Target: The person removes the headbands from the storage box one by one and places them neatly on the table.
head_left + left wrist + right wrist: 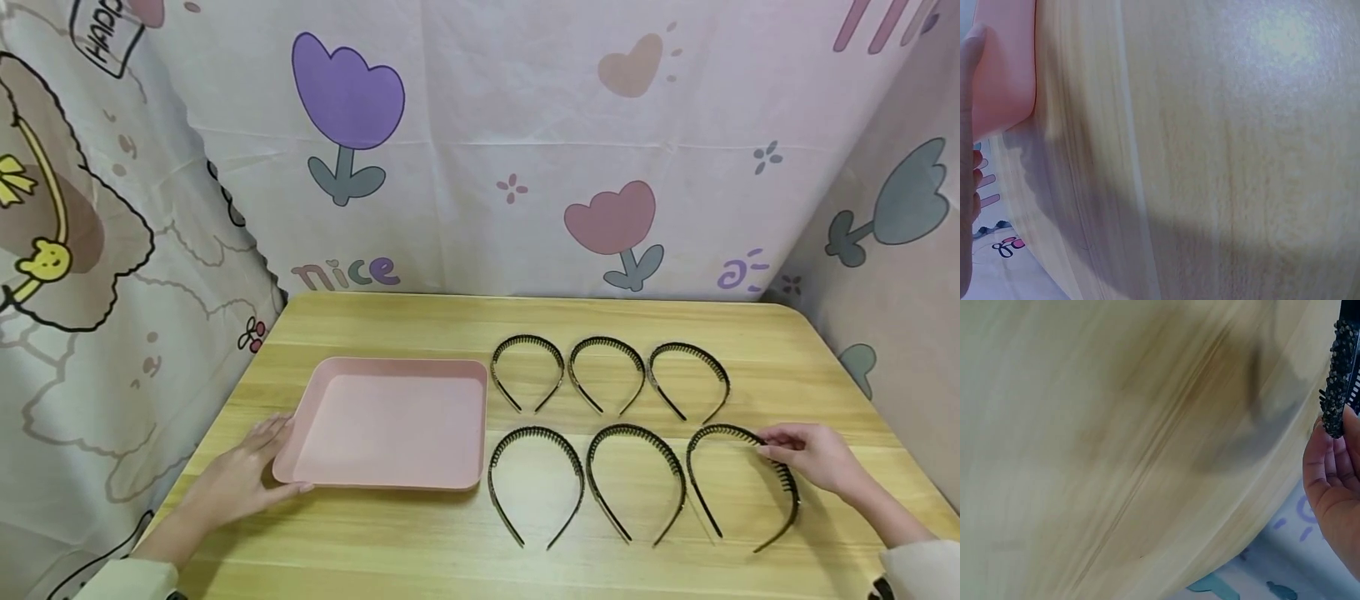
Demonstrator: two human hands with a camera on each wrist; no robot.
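My left hand holds the near left corner of a pink tray, thumb along its front wall and fingers at its left side. In the left wrist view, the thumb lies against the tray wall. My right hand pinches a black toothed headband at its upper right curve, at the right end of the front row. Dark beads or stones cover this headband in the right wrist view. Beside it in the front row are two similar headbands, one in the middle and one at left.
A back row has three more black headbands, at left, middle and right. Everything stands on a wood-grain table with rounded far corners. A printed cloth hangs behind and at both sides.
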